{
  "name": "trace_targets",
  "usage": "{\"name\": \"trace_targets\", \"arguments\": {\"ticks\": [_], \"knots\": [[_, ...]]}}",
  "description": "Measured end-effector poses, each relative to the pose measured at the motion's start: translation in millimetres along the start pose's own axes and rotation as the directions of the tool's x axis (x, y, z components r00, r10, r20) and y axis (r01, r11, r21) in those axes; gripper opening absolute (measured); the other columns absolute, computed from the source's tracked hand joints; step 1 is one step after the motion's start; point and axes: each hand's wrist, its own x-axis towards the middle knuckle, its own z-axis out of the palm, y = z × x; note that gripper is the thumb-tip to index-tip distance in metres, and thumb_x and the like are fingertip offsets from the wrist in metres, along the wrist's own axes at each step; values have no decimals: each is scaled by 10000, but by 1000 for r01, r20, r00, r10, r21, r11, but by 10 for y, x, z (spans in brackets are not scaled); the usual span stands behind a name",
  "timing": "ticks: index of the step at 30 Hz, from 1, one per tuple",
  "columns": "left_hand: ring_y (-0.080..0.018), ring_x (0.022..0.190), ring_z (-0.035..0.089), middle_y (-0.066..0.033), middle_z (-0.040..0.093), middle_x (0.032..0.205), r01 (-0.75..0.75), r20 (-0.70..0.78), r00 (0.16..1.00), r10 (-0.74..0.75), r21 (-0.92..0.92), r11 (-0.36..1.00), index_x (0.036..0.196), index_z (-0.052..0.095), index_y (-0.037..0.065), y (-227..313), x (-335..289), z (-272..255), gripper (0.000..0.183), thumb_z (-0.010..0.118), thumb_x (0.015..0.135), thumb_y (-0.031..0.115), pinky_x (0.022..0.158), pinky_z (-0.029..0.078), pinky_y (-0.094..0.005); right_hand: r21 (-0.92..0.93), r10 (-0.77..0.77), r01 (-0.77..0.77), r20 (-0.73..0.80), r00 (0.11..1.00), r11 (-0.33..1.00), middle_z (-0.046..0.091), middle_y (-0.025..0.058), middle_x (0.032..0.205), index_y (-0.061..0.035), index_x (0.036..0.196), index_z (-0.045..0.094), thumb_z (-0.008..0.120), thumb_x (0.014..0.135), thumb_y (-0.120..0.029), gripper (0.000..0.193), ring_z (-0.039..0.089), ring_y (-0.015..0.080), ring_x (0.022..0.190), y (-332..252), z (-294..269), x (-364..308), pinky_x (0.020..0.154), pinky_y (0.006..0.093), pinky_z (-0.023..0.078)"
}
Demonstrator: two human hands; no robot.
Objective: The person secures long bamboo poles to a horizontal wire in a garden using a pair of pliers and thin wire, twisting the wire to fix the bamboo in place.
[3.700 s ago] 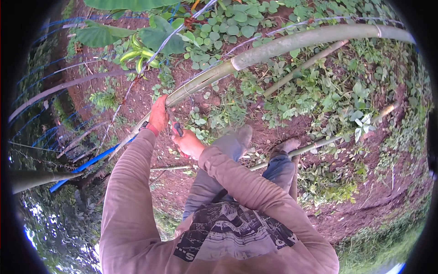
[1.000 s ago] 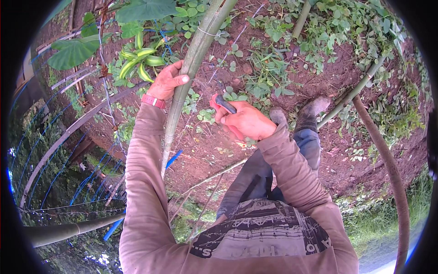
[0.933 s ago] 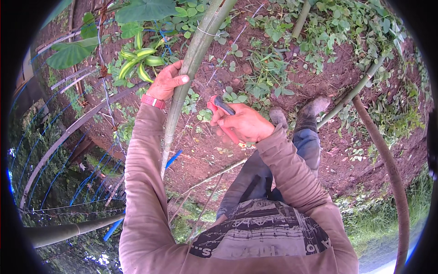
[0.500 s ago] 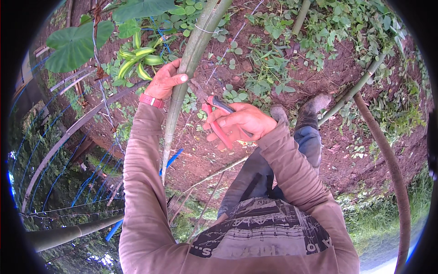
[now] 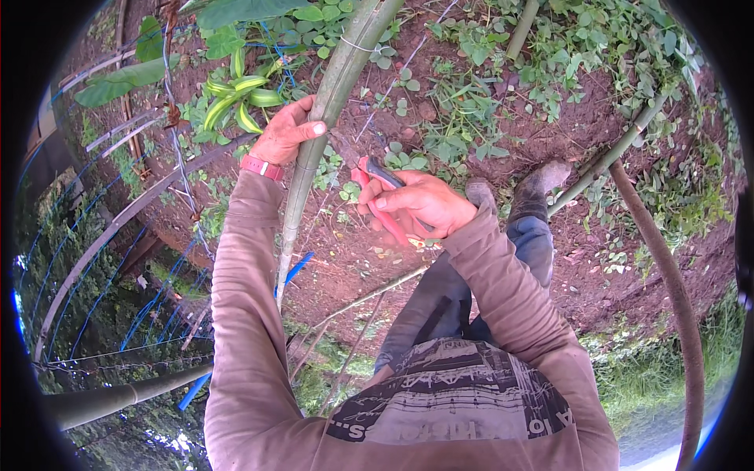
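My left hand (image 5: 287, 135) is wrapped round a long greenish bamboo pole (image 5: 302, 177) from its left side, thumb across the front. The pole slants from the top centre down to the left of my body, and a thin wire loop (image 5: 357, 47) circles it above my hand. My right hand (image 5: 424, 204) grips pliers (image 5: 387, 216) with red and black handles. Their dark, worn jaws (image 5: 345, 149) point up and left, close to the pole's right side just beside my left thumb. Whether the jaws touch the pole or hold wire, I cannot tell.
A barbed wire strand (image 5: 174, 118) hangs to my left, near a yellow-green striped plant (image 5: 239, 98). Blue cords (image 5: 149, 314) stretch at the lower left. To the right, a bamboo pole (image 5: 613, 153) and a brown pole (image 5: 664, 267) cross. Leafy weeds (image 5: 463, 118) cover the soil ahead.
The fingers of my right hand have drawn in, bringing the pliers' handles closer together. My left hand stays on the pole. A large leaf at the upper left has tilted.
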Motion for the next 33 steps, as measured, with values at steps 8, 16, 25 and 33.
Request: {"name": "trace_targets", "arguments": {"ticks": [8, 16, 25, 33], "knots": [[-145, 1011, 585, -59, 630, 1129, -7, -8, 1000, 7, 52, 999, 1371, 501, -12, -10, -6, 11, 816, 838, 765, 419, 894, 463, -293, -83, -7, 7, -2, 1000, 997, 580, 93, 1062, -18, 1203, 552, 613, 895, -87, 321, 635, 199, 857, 68, -25, 8, 637, 360, 568], [-145, 983, 592, -62, 640, 1122, -5, -29, 1000, 5, 9, 1000, 1366, 508, 4, 42, -32, 99, 846, 845, 742, 466, 846, 489, -302, -50, 10, -11, -12, 1000, 999, 566, 77, 987, -14, 1123, 569, 617, 894, -79, 242, 602, 163, 786, 14, -7, -17, 604, 326, 553], [-153, 971, 607, -73, 650, 1118, -22, -35, 999, 22, 18, 1000, 1360, 503, 3, -39, -31, 20, 812, 841, 761, 434, 850, 503, -311, -909, -275, -56, -183, 944, 413, 585, 110, 856, 3, 1056, 581, 554, 854, -18, 205, 589, 223, 755, -62, 198, 8, 675, 414, 502], [-130, 993, 577, -36, 626, 1139, 11, 0, 1000, -11, -47, 999, 1371, 505, 20, -33, -38, 44, 744, 820, 805, 385, 870, 477, -293, -943, -231, -227, -283, 931, 241, 611, 141, 875, 21, 1070, 584, 556, 823, 0, 250, 642, 267, 832, -294, 431, -34, 692, 434, 493]]}}
